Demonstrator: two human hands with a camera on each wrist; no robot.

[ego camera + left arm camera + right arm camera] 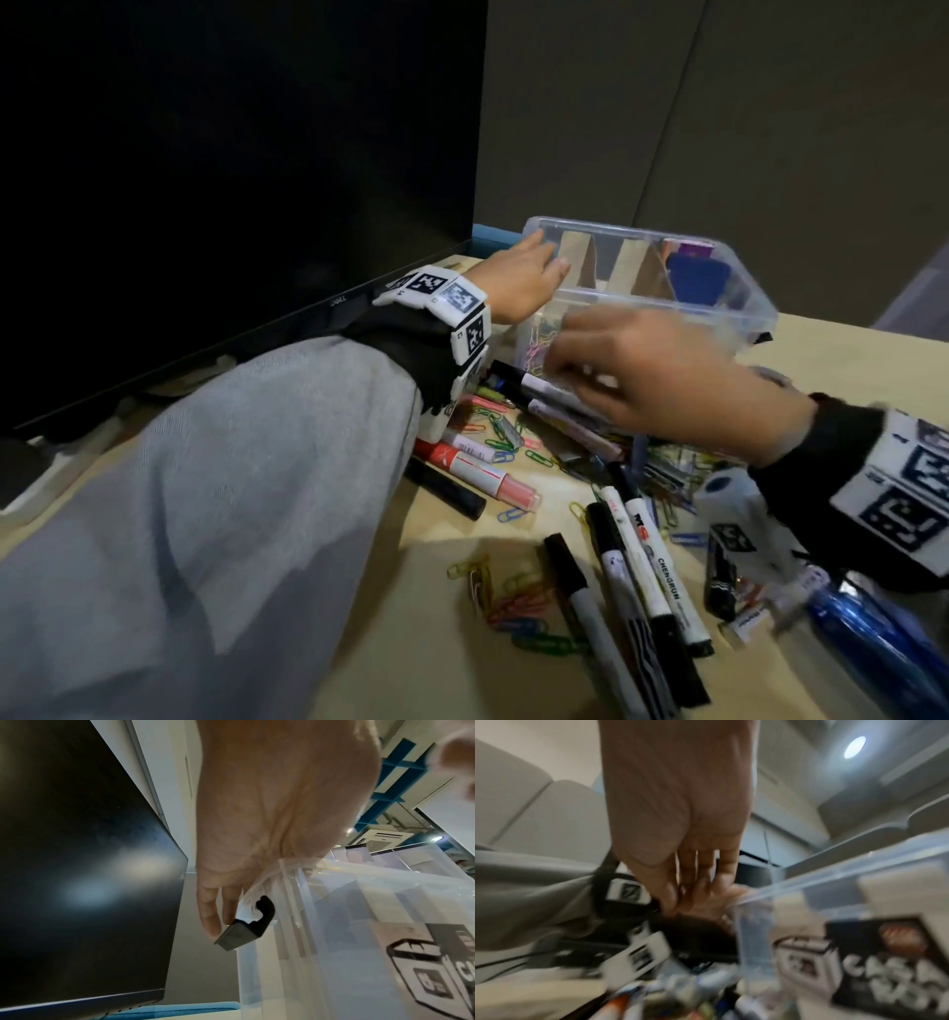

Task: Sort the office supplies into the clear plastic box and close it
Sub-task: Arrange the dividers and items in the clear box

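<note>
- A pale wooden table (436, 663) carries the clutter; a dark monitor (231, 180) stands at its 10 o'clock corner, grey partition panels (719, 128) behind.
- One clear plastic box (739, 288) sits lidless at 12 o'clock on the table, with coloured clips heaped in its near left corner, cardboard dividers and blue and purple items toward the far right.
- About ten markers (648, 555) lie loose: roughly four fanned at 6 o'clock, three or four by the left wrist at 9 o'clock, two against the box's front wall; blur prevents an exact count.
- Coloured paper clips (518, 606) are scattered across the middle, too many to count.
- A blue item (873, 642) lies at 4 o'clock, blurred.
- The left hand (518, 280) rests over the box's left end, thumb hooked on the rim; the left wrist view shows its fingers (209, 914) reaching down to a grey latch (239, 933).
- The right hand (662, 375) hovers, blurred, just before the box's front wall, fingers bunched together; whether they pinch anything cannot be told.
</note>
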